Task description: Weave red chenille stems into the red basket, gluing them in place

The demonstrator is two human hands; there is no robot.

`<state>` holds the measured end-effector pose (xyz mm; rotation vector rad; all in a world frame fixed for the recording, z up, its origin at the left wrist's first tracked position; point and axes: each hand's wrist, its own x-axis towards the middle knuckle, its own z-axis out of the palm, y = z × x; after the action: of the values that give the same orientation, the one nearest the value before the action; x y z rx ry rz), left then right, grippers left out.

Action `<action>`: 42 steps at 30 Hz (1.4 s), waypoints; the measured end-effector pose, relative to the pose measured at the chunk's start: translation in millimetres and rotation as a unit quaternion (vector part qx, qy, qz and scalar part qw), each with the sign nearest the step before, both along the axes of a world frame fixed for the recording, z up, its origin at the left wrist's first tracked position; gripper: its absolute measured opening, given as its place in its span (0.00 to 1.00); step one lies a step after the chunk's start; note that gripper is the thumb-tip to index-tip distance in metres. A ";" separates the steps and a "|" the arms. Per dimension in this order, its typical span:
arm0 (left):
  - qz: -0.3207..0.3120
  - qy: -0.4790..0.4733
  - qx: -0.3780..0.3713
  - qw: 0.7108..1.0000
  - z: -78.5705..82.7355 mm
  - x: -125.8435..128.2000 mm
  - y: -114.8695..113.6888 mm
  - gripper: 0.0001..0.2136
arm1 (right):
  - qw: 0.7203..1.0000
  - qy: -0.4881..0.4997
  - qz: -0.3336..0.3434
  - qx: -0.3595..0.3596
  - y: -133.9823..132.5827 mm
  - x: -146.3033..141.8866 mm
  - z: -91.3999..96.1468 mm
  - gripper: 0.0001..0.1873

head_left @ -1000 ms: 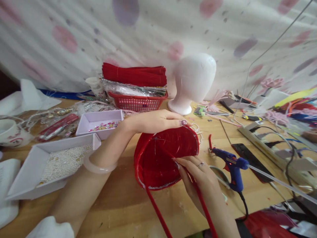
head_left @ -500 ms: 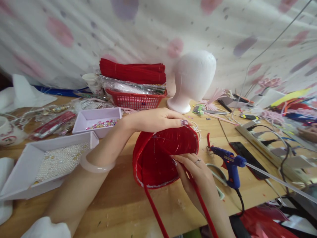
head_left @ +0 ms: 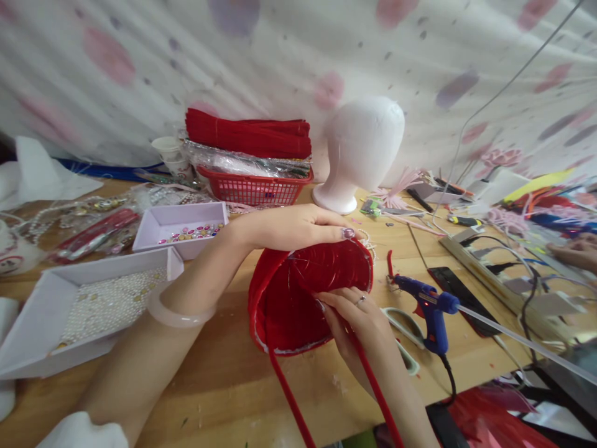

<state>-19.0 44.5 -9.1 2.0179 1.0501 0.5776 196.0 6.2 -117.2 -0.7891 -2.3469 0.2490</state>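
Note:
A red fuzzy hat-like piece (head_left: 298, 305) lies on its side, its hollow facing me and a whitish edge along its rim. My left hand (head_left: 298, 225) is wrapped over its upper side, thumb near the far rim, the other fingers largely hidden behind it. My right hand (head_left: 357, 320) reaches into the opening, fingertips pinched on a red chenille strip (head_left: 373, 373) that trails past the palm toward me. Another red strip (head_left: 290, 395) hangs from the left part of the rim. Exactly what the right fingertips press inside is partly hidden.
A blue glue gun (head_left: 431, 305) with a long glue stick lies right, near scissors (head_left: 405, 326), a phone (head_left: 461, 298) and a power strip (head_left: 494, 280). Left are trays of pearls (head_left: 28, 323) and gems (head_left: 149, 227). Behind stand a red basket (head_left: 256, 186) and foam head (head_left: 364, 143).
The view has shifted slightly. Both hands keep their hold on the red piece, the right one moving only a little. At the far right, another person's hand shows more.

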 end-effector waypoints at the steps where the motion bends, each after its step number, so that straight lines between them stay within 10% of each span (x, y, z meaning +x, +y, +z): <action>1: -0.003 -0.001 0.001 1.000 -0.4 -0.1 0.2 0.18 | 1.000 -0.007 0.002 -0.003 0.2 -0.4 0.3 0.10; 42: -0.010 0.023 0.025 0.999 -2.4 -1.2 2.0 0.18 | 0.991 -0.107 0.055 -0.065 11.5 -14.9 0.8 0.14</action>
<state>-20.2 46.5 -11.5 2.0928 1.0510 0.5542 181.1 17.7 -116.4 -0.7810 -2.6033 0.3847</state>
